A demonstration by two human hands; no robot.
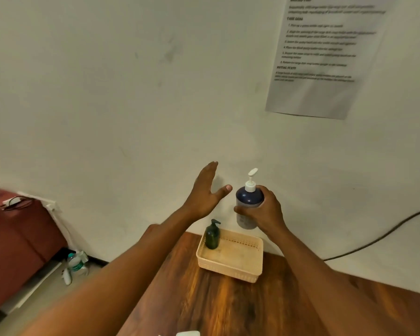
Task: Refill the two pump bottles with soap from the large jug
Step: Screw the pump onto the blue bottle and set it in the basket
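Head view, right hand [264, 209] gripping pump bottle [249, 202]

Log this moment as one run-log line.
right hand: holds blue bottle above basket | left hand: open, empty | green bottle: upright in basket | jug: not identifiable

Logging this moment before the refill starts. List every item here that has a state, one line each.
Blue pump bottle: pump on, upright, held above the basket.
Green pump bottle: pump on, upright in the basket's far left corner.
Basket: on the table, holds only the green bottle.
Right hand: closed around the blue bottle.
Left hand: open, empty.
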